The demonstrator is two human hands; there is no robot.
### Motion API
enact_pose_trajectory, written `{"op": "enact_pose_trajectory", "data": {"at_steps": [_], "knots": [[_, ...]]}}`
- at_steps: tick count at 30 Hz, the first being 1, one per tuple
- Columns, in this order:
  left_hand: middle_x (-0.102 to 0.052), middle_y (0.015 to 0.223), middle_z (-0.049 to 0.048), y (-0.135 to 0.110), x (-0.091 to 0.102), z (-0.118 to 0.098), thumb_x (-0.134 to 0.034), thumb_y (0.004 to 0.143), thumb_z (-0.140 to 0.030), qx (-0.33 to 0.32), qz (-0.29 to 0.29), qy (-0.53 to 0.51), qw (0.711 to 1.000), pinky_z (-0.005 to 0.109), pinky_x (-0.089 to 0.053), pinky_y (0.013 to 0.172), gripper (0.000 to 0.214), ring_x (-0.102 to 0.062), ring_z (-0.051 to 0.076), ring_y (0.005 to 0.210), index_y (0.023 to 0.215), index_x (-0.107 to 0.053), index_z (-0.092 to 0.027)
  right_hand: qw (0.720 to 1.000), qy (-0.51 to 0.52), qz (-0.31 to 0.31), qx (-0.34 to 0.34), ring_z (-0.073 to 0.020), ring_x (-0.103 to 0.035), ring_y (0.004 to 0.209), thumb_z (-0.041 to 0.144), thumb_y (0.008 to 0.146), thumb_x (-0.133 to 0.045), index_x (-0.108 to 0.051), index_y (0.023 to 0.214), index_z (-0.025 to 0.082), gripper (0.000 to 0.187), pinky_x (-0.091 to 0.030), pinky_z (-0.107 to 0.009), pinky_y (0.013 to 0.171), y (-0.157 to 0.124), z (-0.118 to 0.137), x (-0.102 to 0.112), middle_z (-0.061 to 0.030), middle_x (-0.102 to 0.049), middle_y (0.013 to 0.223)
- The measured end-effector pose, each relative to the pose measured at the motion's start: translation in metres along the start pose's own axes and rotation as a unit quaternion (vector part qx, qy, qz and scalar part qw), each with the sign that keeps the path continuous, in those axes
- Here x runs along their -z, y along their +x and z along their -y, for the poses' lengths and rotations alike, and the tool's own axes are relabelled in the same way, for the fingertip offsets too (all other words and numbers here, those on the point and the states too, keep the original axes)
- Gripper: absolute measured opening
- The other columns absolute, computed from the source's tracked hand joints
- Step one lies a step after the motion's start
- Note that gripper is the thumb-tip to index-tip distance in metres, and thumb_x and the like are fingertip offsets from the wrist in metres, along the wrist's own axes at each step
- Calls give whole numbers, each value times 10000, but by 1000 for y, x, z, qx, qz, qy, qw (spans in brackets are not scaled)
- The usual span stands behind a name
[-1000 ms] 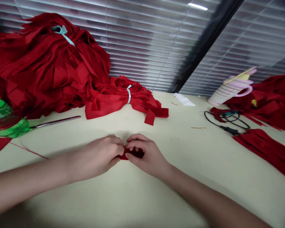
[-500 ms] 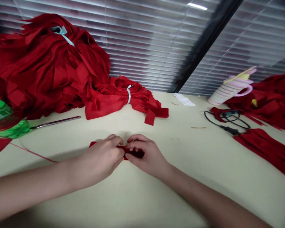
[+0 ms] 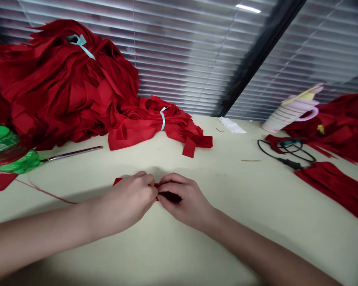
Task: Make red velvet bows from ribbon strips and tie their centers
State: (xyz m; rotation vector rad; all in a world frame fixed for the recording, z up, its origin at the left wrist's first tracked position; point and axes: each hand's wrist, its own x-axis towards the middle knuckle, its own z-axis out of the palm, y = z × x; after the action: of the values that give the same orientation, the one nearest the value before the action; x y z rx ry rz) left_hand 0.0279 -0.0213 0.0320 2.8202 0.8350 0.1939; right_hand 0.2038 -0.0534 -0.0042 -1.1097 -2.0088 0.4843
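A small piece of red fabric (image 3: 117,181) lies low over the table (image 3: 179,246), mostly covered by my hands. My left hand (image 3: 137,198) is closed on it, fingertips curled down. From the other side my right hand (image 3: 183,196) pinches the fabric's right part between thumb and fingers, its tips meeting those of my left hand. Whether a needle or thread is between the fingertips I cannot make out. A red thread (image 3: 47,193) runs over the table from the left towards my left forearm.
Red cloth strips (image 3: 68,87) are heaped at the back left beside a smaller tied bundle (image 3: 155,123). A green bottle (image 3: 12,151) and a metal rod (image 3: 74,153) lie left. Rightward are a gold needle-like piece (image 3: 250,160), a black cable (image 3: 289,162), a striped mug (image 3: 283,115) and red cloth (image 3: 337,190).
My right fingers have drawn together and closed more tightly against my left fingertips. My left fingers have curled in further. The whole view has shifted slightly.
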Motion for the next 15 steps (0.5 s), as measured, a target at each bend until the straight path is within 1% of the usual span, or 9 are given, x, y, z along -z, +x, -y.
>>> {"op": "enact_pose_trajectory", "data": {"at_steps": [3,6,9,11,13,15], "knots": [[-590,811,45,-1,0,2,-488,871,-154,7,-3,-23,1000,294,-500,687,170,-585,169,752,783,-634,-152,999,17,-2,-39,-102,-589,676,87,706,-588,-640,774,188,133,-501,-224,600,0,0,1,-23,-620,853],[-600,874,52,-2,-1,3,-489,877,-177,-9,-20,-44,999,314,-504,763,157,-594,179,819,864,-646,-168,996,32,0,-83,-97,-550,637,70,680,-573,-601,765,191,150,-483,-221,559,1,-2,2,-17,-597,828],[-616,880,53,-2,-2,4,-480,882,-172,-26,-37,-54,997,328,-499,802,177,-591,193,874,915,-654,-181,995,31,7,-94,-104,-534,648,60,676,-549,-579,786,198,179,-476,-230,572,2,-3,3,-7,-576,795],[-621,869,49,-1,-2,4,-482,880,-160,-23,-31,-61,997,330,-497,800,179,-587,196,881,916,-655,-184,995,17,16,-92,-107,-524,647,67,677,-541,-569,800,196,181,-468,-234,571,2,-3,4,-5,-556,777],[-619,874,45,-1,-1,4,-495,872,-146,-12,-10,-66,998,333,-493,799,166,-579,197,885,911,-651,-184,996,4,26,-88,-112,-523,653,75,679,-533,-559,883,190,236,-465,-246,581,2,-3,3,-10,-558,795],[-612,889,41,-1,0,4,-506,866,-139,-1,11,-69,998,336,-488,798,148,-570,197,886,901,-643,-185,995,2,37,-91,-121,-531,676,84,693,-519,-513,1041,187,363,-474,-266,612,1,-3,2,-17,-583,842]]}}
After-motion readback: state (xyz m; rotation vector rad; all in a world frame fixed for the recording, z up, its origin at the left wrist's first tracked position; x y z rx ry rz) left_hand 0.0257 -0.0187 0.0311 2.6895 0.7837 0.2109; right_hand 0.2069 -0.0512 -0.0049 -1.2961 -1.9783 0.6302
